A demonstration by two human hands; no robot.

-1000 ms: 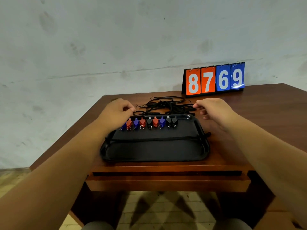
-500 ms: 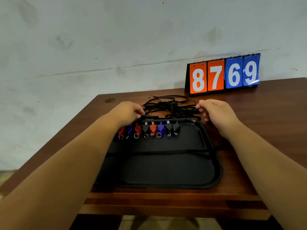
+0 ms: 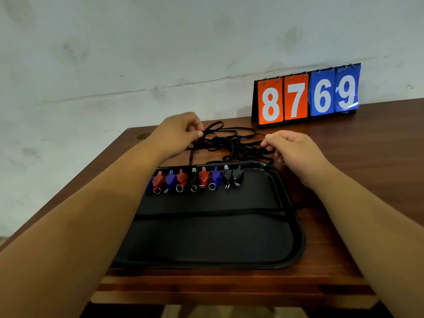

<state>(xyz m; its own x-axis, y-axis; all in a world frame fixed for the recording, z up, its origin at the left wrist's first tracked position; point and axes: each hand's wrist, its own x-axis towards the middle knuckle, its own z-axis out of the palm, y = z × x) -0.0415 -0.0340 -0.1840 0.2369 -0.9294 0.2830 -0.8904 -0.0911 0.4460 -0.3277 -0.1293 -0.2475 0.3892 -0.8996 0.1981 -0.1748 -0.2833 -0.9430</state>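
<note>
Black flat cords [image 3: 231, 143] (tangled heap): left hand [image 3: 181, 131], right hand [image 3: 291, 145] pinch strands.

Both forearms stretch forward toward the table's [image 3: 371, 180] far edge. Left hand [image 3: 181, 131] is curled, thumb and fingertips pinching the black cord [image 3: 229, 143]. Right hand [image 3: 296, 148], knuckles up, pinches it from the opposite side, well apart.

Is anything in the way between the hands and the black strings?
No, nothing visible. The left hand and the right hand each pinch the tangled strings, which lie on the table just behind the tray. The whistles sit in a row on the tray, nearer the person, not in between.
</note>
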